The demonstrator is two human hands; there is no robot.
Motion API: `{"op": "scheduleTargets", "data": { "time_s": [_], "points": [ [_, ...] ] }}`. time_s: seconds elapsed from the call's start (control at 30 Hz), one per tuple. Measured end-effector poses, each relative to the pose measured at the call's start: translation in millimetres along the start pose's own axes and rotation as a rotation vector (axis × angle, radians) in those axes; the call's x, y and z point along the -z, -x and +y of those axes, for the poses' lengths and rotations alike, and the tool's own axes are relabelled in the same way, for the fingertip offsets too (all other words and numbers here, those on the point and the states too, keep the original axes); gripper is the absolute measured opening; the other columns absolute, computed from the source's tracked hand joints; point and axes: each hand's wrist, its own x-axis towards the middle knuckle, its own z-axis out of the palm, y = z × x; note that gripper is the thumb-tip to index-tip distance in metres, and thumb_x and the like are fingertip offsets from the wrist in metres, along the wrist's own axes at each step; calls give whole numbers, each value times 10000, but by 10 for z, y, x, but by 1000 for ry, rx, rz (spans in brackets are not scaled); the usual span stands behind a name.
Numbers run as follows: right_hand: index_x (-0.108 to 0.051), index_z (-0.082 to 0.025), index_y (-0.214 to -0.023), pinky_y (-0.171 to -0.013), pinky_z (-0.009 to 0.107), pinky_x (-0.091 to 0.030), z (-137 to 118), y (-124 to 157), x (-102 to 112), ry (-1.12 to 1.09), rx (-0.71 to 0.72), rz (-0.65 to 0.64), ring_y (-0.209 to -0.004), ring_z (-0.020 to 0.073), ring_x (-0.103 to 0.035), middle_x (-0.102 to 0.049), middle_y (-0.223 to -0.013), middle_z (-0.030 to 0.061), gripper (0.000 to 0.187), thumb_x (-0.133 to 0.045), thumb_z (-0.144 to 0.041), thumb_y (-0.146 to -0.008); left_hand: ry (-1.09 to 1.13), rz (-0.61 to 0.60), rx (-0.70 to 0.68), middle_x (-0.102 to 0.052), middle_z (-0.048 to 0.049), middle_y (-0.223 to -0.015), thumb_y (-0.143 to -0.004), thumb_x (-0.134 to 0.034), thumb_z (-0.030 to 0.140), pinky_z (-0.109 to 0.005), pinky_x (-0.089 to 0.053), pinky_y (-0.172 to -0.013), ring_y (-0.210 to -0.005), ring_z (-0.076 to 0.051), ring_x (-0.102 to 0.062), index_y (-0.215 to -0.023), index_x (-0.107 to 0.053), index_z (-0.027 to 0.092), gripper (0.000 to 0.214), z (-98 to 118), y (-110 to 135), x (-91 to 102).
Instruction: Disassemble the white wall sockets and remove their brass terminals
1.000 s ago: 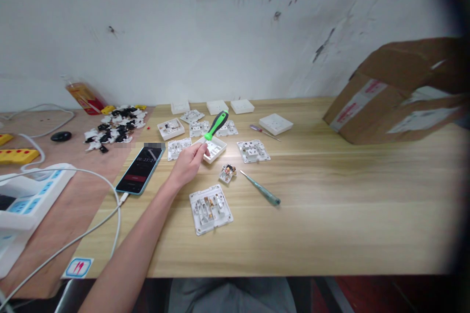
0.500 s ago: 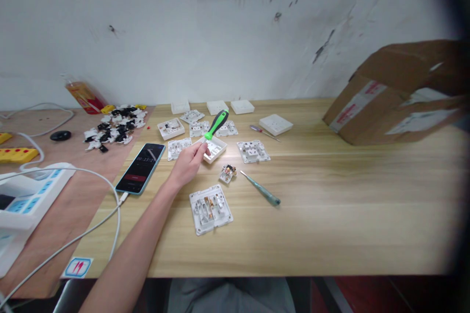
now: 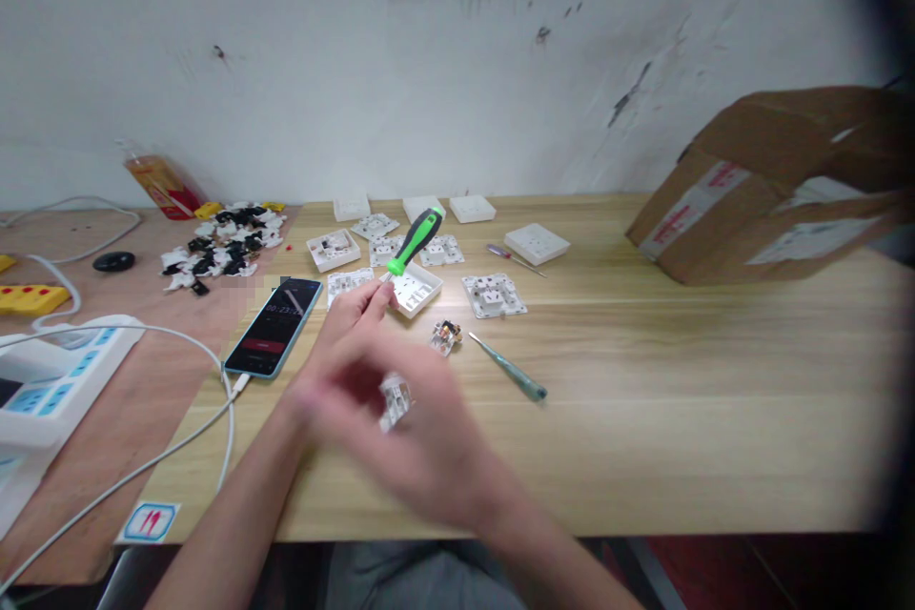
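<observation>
My left hand (image 3: 355,307) is closed round the shaft end of a green-and-black screwdriver (image 3: 415,238), whose handle points up and away over a white socket housing (image 3: 418,290). My right hand (image 3: 400,438) reaches in from the lower right, smeared by motion, and lies over an opened white socket plate (image 3: 396,397), covering most of it. Whether it touches or grips the plate cannot be told. A small loose socket insert (image 3: 446,335) and a teal tester screwdriver (image 3: 511,369) lie just right of the hands.
Several opened white sockets (image 3: 493,294) lie across the back of the wooden table (image 3: 679,419). A phone (image 3: 274,325) on a white cable is at left, beyond it a pile of black and white parts (image 3: 221,243) and power strips (image 3: 50,372). A cardboard box (image 3: 772,181) stands at right.
My right hand has come into view from the lower right and swept over the opened socket plate. My left hand has lifted the green screwdriver slightly and drawn it left.
</observation>
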Motion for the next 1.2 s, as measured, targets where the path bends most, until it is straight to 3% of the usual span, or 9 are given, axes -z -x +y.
{"op": "scheduleTargets", "data": {
  "time_s": [0.1,0.17,0.27,0.37,0.43,0.5,0.67,0.97,1.2],
  "points": [
    [-473,-210,-1124,-464,197,-396,381,-110,429,-122,-206,437,-559,77,-497,-540,-724,-47,360,-606,-428,-871,-6,-11,-31,-433,50,-551,-979,-402,368,-238,-307,-526,-509,-109,-422,-786,-593,175,333,161,181,-36],
    [-429,-225,-1205,-416,197,-351,577,-148,624,-200,-291,357,-514,72,-468,-531,-725,-53,487,-626,-482,-841,-85,-83,-102,-470,42,-573,-988,-391,327,-240,-311,-540,-522,-108,-452,-815,-591,176,305,255,302,-93],
    [-524,-220,-1029,-425,198,-337,693,-142,708,-178,-258,287,-494,61,-435,-494,-687,-57,340,-620,-488,-842,-177,-174,-185,-559,11,-657,-993,-390,297,-248,-331,-562,-574,-122,-513,-827,-586,174,285,330,453,-143],
    [-517,-216,-858,-443,209,-334,669,-106,723,10,-185,403,-489,65,-405,-455,-635,-65,241,-604,-440,-864,-195,-202,-196,-601,-24,-806,-985,-428,302,-264,-396,-659,-743,-161,-570,-981,-600,184,209,304,572,-100],
    [-508,-221,-853,-455,220,-341,638,-79,769,172,-124,495,-499,75,-411,-461,-637,-62,197,-592,-397,-876,-225,-208,-173,-600,-48,-933,-947,-517,333,-299,-425,-768,-902,-198,-567,-1087,-586,199,205,244,647,-53],
    [-508,-221,-847,-486,228,-365,616,-55,828,323,-45,531,-532,84,-441,-486,-662,-54,142,-589,-335,-874,-275,-215,-150,-586,-62,-1012,-904,-590,340,-336,-425,-832,-991,-227,-540,-1071,-599,210,212,177,721,-33],
    [-506,-223,-832,-501,232,-369,576,-26,867,496,97,493,-542,90,-452,-499,-666,-59,96,-600,-245,-835,-343,-186,-114,-581,-67,-1036,-880,-604,254,-390,-408,-867,-1014,-245,-523,-954,-612,208,88,105,841,-133],
    [-491,-228,-860,-521,241,-395,503,-71,756,530,38,303,-549,108,-500,-549,-683,-34,114,-592,-278,-847,-338,-183,-81,-594,-54,-991,-883,-562,205,-393,-414,-842,-978,-241,-531,-910,-585,212,37,98,839,-227],
    [-465,-215,-856,-496,217,-335,383,-188,748,555,118,145,-484,76,-442,-507,-632,-60,101,-562,-227,-832,-308,-200,-76,-606,-51,-977,-882,-562,197,-376,-422,-826,-960,-234,-540,-894,-590,208,33,106,840,-241]
  ]
}}
